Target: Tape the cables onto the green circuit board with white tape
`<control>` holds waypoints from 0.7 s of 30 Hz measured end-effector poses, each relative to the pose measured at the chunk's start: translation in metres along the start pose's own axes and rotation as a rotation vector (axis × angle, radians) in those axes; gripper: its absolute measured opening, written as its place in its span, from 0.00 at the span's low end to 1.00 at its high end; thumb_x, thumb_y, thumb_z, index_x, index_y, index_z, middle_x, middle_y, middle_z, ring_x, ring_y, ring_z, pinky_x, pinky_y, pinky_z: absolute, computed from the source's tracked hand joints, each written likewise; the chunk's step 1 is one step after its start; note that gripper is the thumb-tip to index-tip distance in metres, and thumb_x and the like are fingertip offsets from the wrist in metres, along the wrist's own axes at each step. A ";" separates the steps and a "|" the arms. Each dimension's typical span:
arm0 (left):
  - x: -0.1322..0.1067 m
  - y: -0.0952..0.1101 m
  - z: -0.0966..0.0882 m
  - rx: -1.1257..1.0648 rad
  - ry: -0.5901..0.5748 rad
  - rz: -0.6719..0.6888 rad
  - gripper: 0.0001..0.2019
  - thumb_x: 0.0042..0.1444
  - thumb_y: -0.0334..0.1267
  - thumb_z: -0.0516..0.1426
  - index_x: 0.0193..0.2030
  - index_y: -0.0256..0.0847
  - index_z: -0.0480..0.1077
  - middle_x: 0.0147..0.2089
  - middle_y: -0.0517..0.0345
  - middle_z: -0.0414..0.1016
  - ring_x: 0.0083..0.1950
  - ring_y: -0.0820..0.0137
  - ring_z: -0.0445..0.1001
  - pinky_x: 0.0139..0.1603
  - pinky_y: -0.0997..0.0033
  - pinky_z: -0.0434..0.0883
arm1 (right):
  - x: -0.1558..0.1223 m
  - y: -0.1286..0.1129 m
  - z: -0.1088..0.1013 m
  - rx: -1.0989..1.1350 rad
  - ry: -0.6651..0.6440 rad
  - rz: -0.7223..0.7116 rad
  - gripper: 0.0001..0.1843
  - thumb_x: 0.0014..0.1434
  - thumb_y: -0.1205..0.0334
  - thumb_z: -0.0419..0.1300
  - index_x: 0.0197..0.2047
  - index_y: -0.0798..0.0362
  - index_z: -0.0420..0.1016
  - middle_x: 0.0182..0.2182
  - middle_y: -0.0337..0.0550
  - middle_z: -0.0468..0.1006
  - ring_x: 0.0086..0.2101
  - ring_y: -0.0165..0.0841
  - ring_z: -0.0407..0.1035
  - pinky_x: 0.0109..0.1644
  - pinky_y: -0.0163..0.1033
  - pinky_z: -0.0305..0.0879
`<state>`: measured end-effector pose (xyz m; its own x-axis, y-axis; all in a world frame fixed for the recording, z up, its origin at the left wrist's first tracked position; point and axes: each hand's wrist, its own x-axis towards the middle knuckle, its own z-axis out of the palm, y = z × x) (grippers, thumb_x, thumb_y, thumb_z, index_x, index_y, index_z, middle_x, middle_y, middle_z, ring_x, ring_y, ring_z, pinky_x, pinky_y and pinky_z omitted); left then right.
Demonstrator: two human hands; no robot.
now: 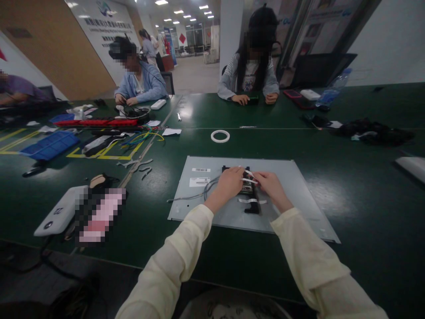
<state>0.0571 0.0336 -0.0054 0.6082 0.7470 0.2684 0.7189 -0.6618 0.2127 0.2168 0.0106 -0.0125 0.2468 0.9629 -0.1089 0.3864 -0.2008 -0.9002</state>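
A flat grey metal panel [279, 177] lies on the green table in front of me, with paper labels [199, 181] on its upper left. Near its middle sits a black bracket-like part [253, 206] with a circuit board [246, 188]. White tape strips [247, 200] cross the part. My left hand [230, 181] rests on the part's upper left, fingers bent over it. With fingertips pinched, my right hand [269, 186] holds the end of a white tape strip [249, 179] at the part's right. A grey cable [189, 197] loops out to the left from beneath my left hand.
Beyond the panel lies a white tape roll [220, 136]. To the left are a white power bank [61, 212], a blue tray [49, 145] and loose wires [142, 138]. A bundle of black cloth-like material [368, 131] lies right. Two people sit across the table.
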 end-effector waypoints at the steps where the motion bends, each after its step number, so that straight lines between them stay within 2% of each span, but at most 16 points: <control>1: 0.000 0.000 0.000 0.006 0.000 -0.003 0.19 0.57 0.29 0.47 0.56 0.33 0.61 0.56 0.48 0.68 0.57 0.66 0.65 0.58 0.65 0.62 | 0.000 0.002 0.001 -0.011 0.013 -0.003 0.21 0.47 0.48 0.55 0.25 0.60 0.76 0.17 0.42 0.69 0.18 0.27 0.58 0.20 0.32 0.46; 9: 0.000 -0.001 0.005 -0.006 0.031 -0.010 0.19 0.56 0.29 0.48 0.55 0.34 0.62 0.55 0.49 0.69 0.57 0.66 0.66 0.58 0.65 0.62 | -0.003 -0.002 0.005 -0.043 0.066 -0.005 0.17 0.51 0.54 0.50 0.29 0.56 0.75 0.20 0.43 0.73 0.20 0.32 0.65 0.23 0.34 0.56; 14: -0.001 -0.001 0.007 -0.009 0.039 -0.008 0.19 0.57 0.29 0.47 0.56 0.33 0.61 0.56 0.48 0.68 0.58 0.66 0.65 0.59 0.65 0.61 | -0.002 -0.005 0.007 -0.041 0.074 -0.045 0.14 0.49 0.56 0.54 0.26 0.56 0.75 0.19 0.41 0.73 0.20 0.31 0.66 0.27 0.34 0.57; 17: -0.002 -0.001 0.007 0.004 0.049 -0.004 0.21 0.57 0.30 0.46 0.59 0.33 0.58 0.59 0.48 0.65 0.58 0.67 0.64 0.58 0.65 0.62 | -0.002 -0.005 0.008 -0.005 0.067 -0.055 0.15 0.47 0.55 0.55 0.28 0.57 0.77 0.19 0.40 0.72 0.21 0.31 0.65 0.28 0.34 0.57; 21: -0.004 0.000 0.006 0.013 0.056 0.000 0.23 0.58 0.30 0.45 0.62 0.32 0.53 0.64 0.46 0.58 0.59 0.67 0.64 0.57 0.65 0.62 | -0.005 -0.007 0.007 0.093 0.060 -0.042 0.20 0.47 0.49 0.56 0.31 0.58 0.77 0.20 0.40 0.72 0.21 0.30 0.63 0.24 0.33 0.54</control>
<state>0.0567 0.0312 -0.0124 0.5891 0.7417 0.3207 0.7233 -0.6609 0.2000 0.2064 0.0082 -0.0091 0.2856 0.9572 -0.0472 0.3142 -0.1401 -0.9390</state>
